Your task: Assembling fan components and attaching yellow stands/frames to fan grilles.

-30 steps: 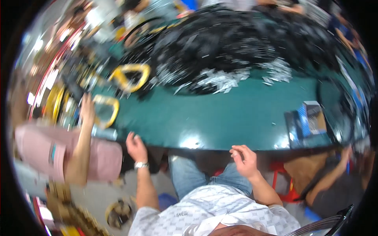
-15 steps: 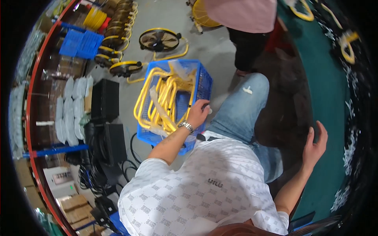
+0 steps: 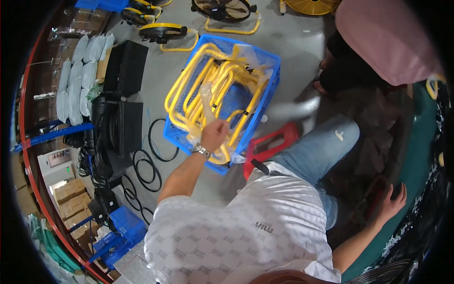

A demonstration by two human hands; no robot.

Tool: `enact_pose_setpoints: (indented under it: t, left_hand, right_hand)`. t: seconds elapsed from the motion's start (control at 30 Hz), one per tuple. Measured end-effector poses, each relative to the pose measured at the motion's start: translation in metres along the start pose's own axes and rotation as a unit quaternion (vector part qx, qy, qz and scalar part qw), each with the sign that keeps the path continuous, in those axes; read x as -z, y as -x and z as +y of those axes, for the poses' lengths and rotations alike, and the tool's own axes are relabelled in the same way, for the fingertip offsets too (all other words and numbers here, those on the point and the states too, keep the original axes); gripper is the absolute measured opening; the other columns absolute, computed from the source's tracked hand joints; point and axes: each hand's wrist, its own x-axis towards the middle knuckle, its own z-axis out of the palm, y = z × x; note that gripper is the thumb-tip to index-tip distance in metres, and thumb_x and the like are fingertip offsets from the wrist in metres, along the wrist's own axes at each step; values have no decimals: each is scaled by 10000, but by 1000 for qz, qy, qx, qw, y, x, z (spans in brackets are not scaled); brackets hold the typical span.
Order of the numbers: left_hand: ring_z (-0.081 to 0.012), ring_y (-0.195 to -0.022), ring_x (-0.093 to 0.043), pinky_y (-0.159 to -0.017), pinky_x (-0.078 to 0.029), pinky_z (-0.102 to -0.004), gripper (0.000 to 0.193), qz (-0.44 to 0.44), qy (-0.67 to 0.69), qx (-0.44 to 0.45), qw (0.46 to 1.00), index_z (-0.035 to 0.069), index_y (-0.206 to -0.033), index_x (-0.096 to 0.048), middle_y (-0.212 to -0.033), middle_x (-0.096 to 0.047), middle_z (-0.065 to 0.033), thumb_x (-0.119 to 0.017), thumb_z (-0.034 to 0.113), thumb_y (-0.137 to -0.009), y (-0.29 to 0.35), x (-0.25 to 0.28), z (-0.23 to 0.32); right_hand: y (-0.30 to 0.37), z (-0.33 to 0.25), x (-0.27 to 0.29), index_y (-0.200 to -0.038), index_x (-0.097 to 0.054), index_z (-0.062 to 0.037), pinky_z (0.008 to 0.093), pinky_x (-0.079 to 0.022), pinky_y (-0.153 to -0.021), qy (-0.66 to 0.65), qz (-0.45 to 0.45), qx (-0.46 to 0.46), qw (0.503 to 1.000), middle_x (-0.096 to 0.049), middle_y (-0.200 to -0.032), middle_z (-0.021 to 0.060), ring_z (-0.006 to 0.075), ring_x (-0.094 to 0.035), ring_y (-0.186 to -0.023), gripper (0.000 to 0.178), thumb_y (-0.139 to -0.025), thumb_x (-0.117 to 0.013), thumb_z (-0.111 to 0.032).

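A blue plastic crate (image 3: pixel 272 90) stands on the floor to my left, holding several bent yellow tubes (image 3: pixel 177 102) with black bits and strips of clear plastic wrap (image 3: pixel 208 106). Over the crate's near side is my left hand (image 3: pixel 215 136), with a metal watch on its wrist. Its fingers are curled in among the tubes and the wrap, and whatever they hold is hidden. Out to the right, my right hand (image 3: pixel 390 203) is at the edge of the green table (image 3: pixel 416 165), its fingers apart with nothing in them.
A red plastic stool (image 3: pixel 289 135) stands between the crate and my leg. Yellow-framed fans (image 3: pixel 222 9) are beyond the crate. Black cable coils (image 3: pixel 146 170) lie on the floor beside a shelf rack with wrapped packs (image 3: pixel 75 90). A person in pink (image 3: pixel 388 38) stands at the far right.
My view has swung to the left, so the crate sits more central and the red stool shows. My left hand has gone from the crate's right rim to over the tubes, fingers curling.
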Motion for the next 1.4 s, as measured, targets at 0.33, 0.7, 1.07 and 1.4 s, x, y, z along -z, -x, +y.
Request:
enact_pose_setpoints:
  t: [0.33, 0.7, 1.07, 1.4]
  left_hand:
    - [-378, -931, -657, -815, -519, -429, 377, 236, -200, 309, 899, -32, -1105, -616, -1014, -680, -236, -583, 258, -866, -84, 112, -225]
    - [-397, -1090, -600, -921, -476, -467, 562, 43, -276, 324, 904, -38, -1161, -598, -1165, -616, -281, -638, 399, -810, -158, 157, -290]
    - [-149, -577, -591, -533, -450, -309, 342, -271, 54, 255, 926, 39, -896, -701, -666, -643, -63, -645, 373, -852, -104, 89, -137]
    - [-444, -794, -633, -662, -488, -477, 328, 7, -187, 84, 979, -35, -930, -633, -827, -652, -270, -599, 286, -870, -36, 95, -56]
  right_hand:
    - [-3, -1, -9, -1366, -469, -9, 466, -426, -1000, 86, -61, 2, 994, -471, -1407, 190, 384, -489, -1241, 533, -917, -636, -243]
    - [0, 1, -8, -1428, -400, -22, 444, -362, -1071, 101, -103, -5, 989, -425, -1451, 202, 379, -423, -1312, 522, -958, -548, -193]
    - [5, 11, -11, -1404, -430, -16, 442, -383, -1040, 91, -85, 8, 992, -452, -1431, 190, 360, -450, -1293, 535, -932, -593, -205]
    - [16, 16, -21, -1466, -376, -132, 439, -365, -1037, 138, -72, -59, 986, -400, -1495, 95, 278, -404, -1347, 566, -960, -552, -312]
